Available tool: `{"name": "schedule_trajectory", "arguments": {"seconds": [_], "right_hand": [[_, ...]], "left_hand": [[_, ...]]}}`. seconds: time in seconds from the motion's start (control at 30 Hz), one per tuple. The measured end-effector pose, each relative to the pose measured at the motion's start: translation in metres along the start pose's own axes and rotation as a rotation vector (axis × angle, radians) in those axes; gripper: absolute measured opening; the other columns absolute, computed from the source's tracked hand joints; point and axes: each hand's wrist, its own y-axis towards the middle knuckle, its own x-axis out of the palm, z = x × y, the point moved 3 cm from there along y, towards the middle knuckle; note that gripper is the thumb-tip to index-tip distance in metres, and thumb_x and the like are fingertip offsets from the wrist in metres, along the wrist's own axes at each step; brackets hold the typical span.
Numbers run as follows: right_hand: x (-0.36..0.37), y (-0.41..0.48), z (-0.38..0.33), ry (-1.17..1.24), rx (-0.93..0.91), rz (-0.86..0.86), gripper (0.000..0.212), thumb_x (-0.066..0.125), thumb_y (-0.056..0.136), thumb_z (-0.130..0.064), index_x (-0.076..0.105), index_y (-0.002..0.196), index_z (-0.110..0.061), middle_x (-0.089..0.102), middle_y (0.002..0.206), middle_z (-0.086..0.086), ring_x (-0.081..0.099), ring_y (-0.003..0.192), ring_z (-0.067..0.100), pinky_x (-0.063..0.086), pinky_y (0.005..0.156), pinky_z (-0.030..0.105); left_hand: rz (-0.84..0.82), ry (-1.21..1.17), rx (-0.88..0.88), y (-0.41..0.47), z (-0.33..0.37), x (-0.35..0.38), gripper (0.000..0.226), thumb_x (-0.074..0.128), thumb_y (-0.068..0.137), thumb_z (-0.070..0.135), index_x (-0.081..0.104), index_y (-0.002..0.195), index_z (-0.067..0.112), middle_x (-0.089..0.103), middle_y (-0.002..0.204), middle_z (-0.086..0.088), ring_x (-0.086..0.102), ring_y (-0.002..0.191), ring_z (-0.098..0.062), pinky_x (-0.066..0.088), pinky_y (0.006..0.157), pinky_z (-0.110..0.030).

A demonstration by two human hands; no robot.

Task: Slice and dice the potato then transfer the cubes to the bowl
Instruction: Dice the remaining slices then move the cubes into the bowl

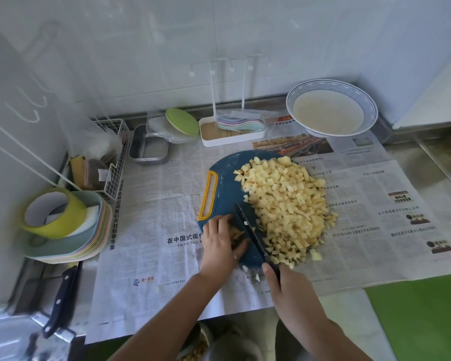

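Pins pale potato strips (237, 233) under curled left hand (222, 242) on blue plastic cutting board (225, 182), grips black-handled knife (248, 226) in right hand (288, 289), blade beside heaped yellow potato cubes (284, 204), blue-rimmed white bowl (370, 105) well behind on newspaper (154, 204).

Dark blue cutting board (224, 188) with a yellow-orange handle slot (208, 195). Pale yellow potato cubes (284, 204), a few browner at the edges, and the same pale yellow on the potato strips (236, 231). All-black knife (250, 225), blade and handle both. White bowl (370, 105) with a blue patterned band round the rim. Grey-white newspaper (151, 204), black headlines, a few colour photos. Lime green plate (182, 121), yellow-green tape roll (71, 217), pastel stack of plates (89, 246), bright green mat (422, 316) lol.
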Motion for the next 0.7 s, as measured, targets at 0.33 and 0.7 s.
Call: {"name": "schedule_trajectory", "arguments": {"seconds": [0.33, 0.7], "right_hand": [[0.001, 0.003, -0.006, -0.097, 0.004, -0.034, 0.037, 0.026, 0.101, -0.048, 0.039, 0.075, -0.024, 0.044, 0.067, -0.011, 0.044, 0.060, 0.005, 0.035, 0.053, 0.020], [0.007, -0.009, -0.009, -0.009, -0.019, -0.070, 0.032, 0.028, 0.102, -0.046, 0.044, 0.088, -0.022, 0.050, 0.073, -0.008, 0.051, 0.069, 0.010, 0.036, 0.056, 0.020]], "left_hand": [[-0.368, -0.065, 0.112, 0.026, -0.032, -0.054, 0.076, 0.084, 0.070, 0.027, 0.049, 0.137, 0.016, 0.044, 0.119, 0.007, 0.049, 0.087, -0.001, 0.038, 0.082, -0.002], [-0.328, -0.061, 0.049, 0.019, -0.018, -0.037, 0.053, 0.084, 0.070, 0.019, 0.062, 0.116, 0.004, 0.048, 0.099, 0.001, 0.049, 0.071, -0.007, 0.038, 0.067, -0.006]]}}
